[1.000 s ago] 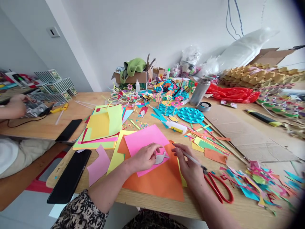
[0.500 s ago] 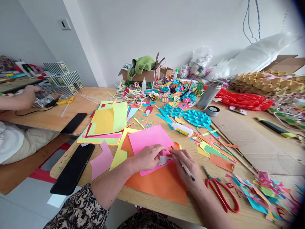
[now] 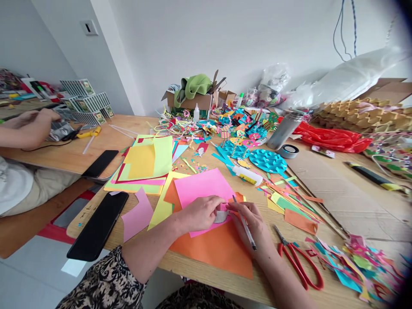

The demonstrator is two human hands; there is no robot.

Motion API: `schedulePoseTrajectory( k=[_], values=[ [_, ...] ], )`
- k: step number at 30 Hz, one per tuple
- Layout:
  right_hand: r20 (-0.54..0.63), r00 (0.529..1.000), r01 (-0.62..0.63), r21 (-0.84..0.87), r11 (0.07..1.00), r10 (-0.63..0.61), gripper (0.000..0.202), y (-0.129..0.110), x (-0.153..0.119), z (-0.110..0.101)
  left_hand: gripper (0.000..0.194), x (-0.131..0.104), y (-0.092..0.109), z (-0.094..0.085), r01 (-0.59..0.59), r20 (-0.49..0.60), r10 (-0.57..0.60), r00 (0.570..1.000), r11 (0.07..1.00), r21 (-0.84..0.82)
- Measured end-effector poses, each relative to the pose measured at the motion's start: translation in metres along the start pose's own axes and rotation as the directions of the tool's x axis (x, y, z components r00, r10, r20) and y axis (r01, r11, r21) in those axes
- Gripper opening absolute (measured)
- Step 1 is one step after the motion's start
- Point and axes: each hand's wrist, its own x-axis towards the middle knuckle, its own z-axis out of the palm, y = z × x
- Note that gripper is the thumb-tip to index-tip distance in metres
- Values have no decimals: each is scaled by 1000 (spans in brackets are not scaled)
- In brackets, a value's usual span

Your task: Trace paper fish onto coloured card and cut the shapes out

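Observation:
A small grey paper cutout (image 3: 220, 217) lies on a pink sheet (image 3: 199, 184), which rests over an orange sheet (image 3: 212, 255). My left hand (image 3: 203, 213) has its fingers curled together at the cutout's left edge. Tucked in my right hand (image 3: 252, 216) is a pen (image 3: 248, 234), slanting with one end toward my wrist. The right fingertips are at the cutout's right end, and the fingers hide part of it. Red-handled scissors (image 3: 298, 262) lie beside my right forearm, with nobody holding them.
Stacked coloured paper (image 3: 141, 159) and a black phone (image 3: 98, 227) lie to the left. A glue bottle (image 3: 247, 175), paper strips and blue discs (image 3: 268, 160) sit beyond my hands. Cardboard (image 3: 334, 189) and scraps (image 3: 357, 266) fill the right. At far left, another person's hands (image 3: 35, 120) work at another table.
The pen has tilted slightly in my right hand, its lower end shifting left. My left hand stays almost still. A second hand of the other person has come into sight. The view has shifted slightly.

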Motion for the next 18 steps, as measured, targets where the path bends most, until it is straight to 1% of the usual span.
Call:
schedulePoseTrajectory(
  k=[6,12,18],
  values=[
    [-24,1000,-1,-6,1000,1,27,1,1,1,49,0,-1,2,8,-19,-8,1000,1000,11],
    [-17,1000,-14,-20,1000,14,26,2,0,1,49,0,-1,2,5,-17,-5,1000,1000,15],
    [-66,997,47,-21,999,-48,29,-6,2,-2,47,0,-2,3,-22,-25,23,999,999,31]
  ],
)
